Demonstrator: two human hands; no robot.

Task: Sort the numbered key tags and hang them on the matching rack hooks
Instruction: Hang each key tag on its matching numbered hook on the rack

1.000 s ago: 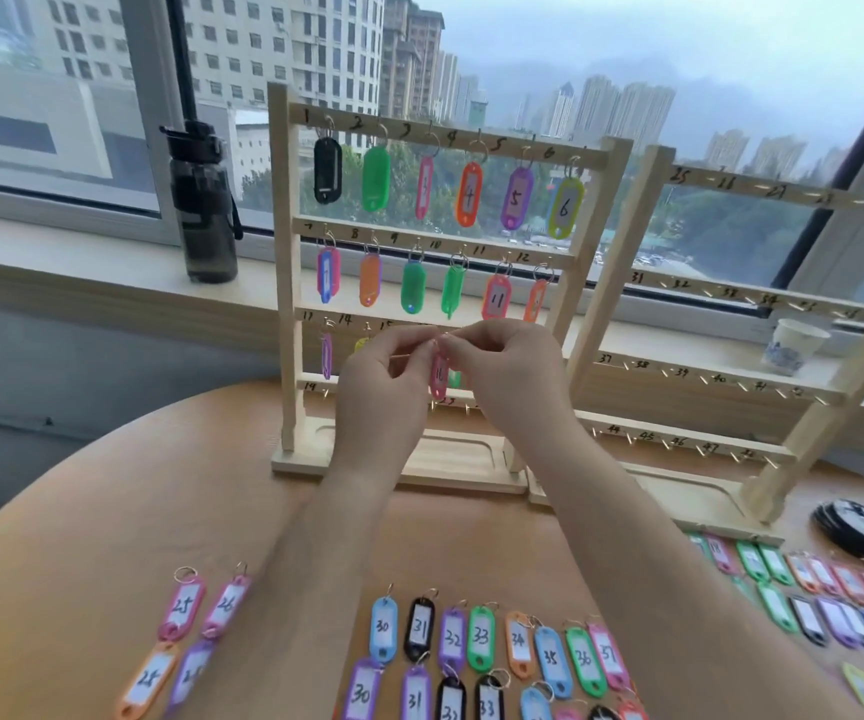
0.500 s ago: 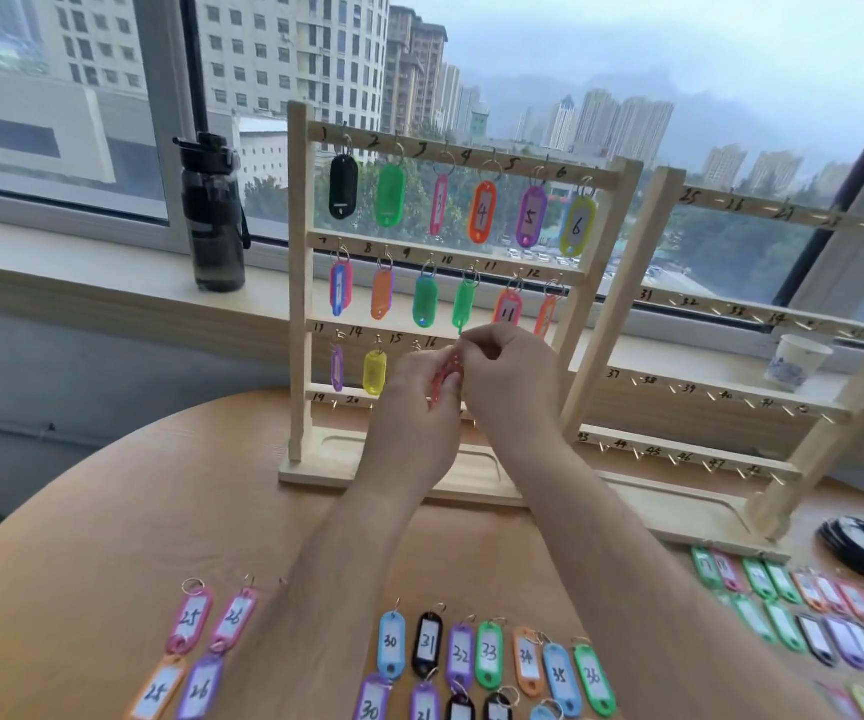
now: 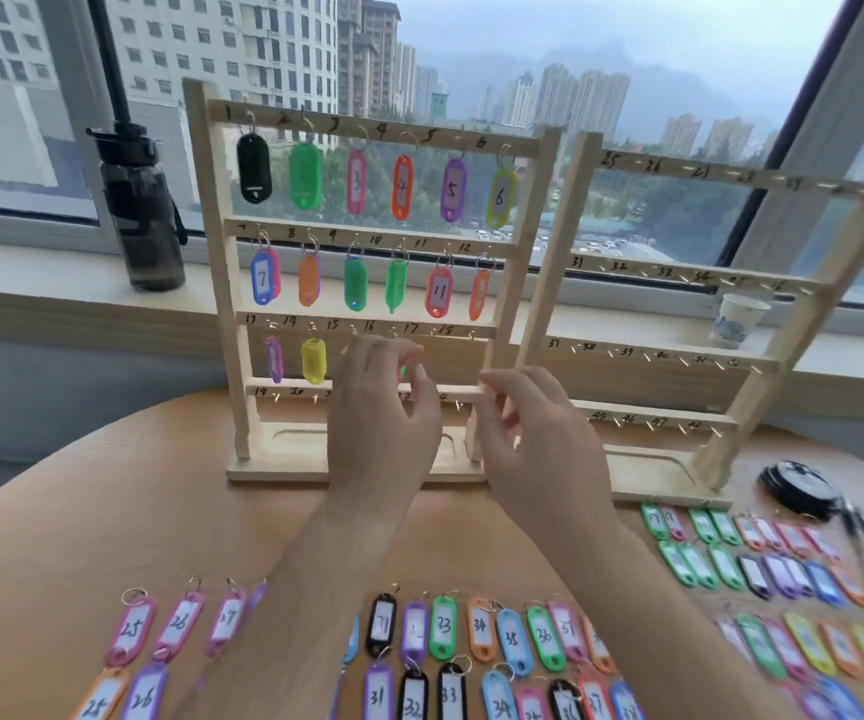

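Lying in rows on the near table [image 3: 108,511], the key tags [image 3: 443,634] are probably handling light and stiff; pinching the body would be leaving the ring free. Right hand [image 3: 534,439] is hovering loosely curled, holding nothing. Left hand [image 3: 383,407] is reaching at the third rail of the rack [image 3: 214,252], grip not readable.

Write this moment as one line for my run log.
phase: hanging | left hand: fingers at third rail of left wooden hook rack, grip unclear | right hand: loosely curled, empty
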